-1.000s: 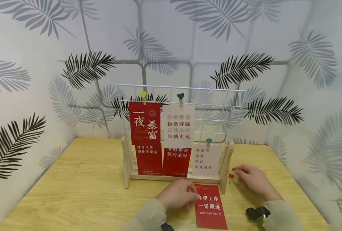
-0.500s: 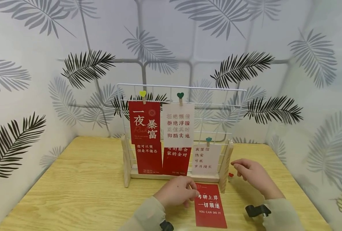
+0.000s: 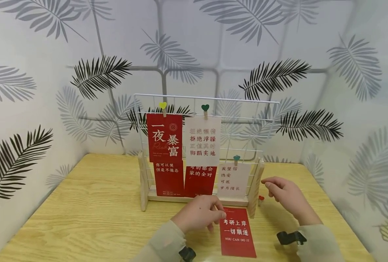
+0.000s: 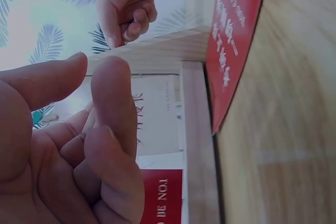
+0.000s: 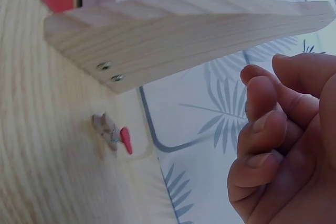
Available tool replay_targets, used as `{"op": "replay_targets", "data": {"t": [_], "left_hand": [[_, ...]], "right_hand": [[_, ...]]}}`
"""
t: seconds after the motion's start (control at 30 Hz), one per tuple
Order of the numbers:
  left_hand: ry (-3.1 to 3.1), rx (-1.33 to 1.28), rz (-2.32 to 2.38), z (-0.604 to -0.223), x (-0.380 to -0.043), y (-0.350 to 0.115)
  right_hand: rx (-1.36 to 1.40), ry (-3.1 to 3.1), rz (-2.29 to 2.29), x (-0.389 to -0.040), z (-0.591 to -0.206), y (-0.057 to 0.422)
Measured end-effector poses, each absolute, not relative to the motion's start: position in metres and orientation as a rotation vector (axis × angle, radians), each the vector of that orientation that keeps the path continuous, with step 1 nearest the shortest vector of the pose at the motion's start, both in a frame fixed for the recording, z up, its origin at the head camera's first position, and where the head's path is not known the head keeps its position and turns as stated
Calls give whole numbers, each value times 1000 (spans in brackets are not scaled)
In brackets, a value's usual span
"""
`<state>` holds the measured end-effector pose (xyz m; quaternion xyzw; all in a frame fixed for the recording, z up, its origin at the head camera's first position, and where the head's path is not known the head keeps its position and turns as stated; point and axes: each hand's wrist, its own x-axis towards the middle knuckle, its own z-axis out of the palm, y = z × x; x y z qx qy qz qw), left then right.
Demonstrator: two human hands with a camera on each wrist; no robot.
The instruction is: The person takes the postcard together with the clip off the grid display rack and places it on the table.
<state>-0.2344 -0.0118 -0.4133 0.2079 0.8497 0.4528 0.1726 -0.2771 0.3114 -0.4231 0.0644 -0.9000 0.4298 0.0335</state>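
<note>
One small wooden clip with a red heart head (image 3: 261,199) lay on the pale wooden tabletop (image 3: 92,214) in the lower right of the head view, just right of the wooden end post (image 3: 255,189) of the white wire grid stand (image 3: 207,145). In the right wrist view the clip (image 5: 116,136) sat left of and below the curled fingers (image 5: 262,129), apart from them, its long axis too small to judge. The right hand (image 3: 287,198) hovered just right of and slightly above the clip, fingers loosely curled and grasping nothing; it was clearly the nearer hand. The left hand (image 3: 198,216) lay lower centre, its fingers bent at the left edge of the red rectangular card with white lettering (image 3: 237,233), which lay flat with its long axis running away from the person. Whether those fingers pinched the card's edge or only touched it could not be told.
</note>
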Motion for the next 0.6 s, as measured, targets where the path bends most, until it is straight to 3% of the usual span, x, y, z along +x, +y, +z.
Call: {"op": "replay_targets", "data": {"t": [0.6], "left_hand": [[2410, 617, 1308, -404, -233, -17]], "right_hand": [[240, -2588, 1491, -259, -394, 309]]}}
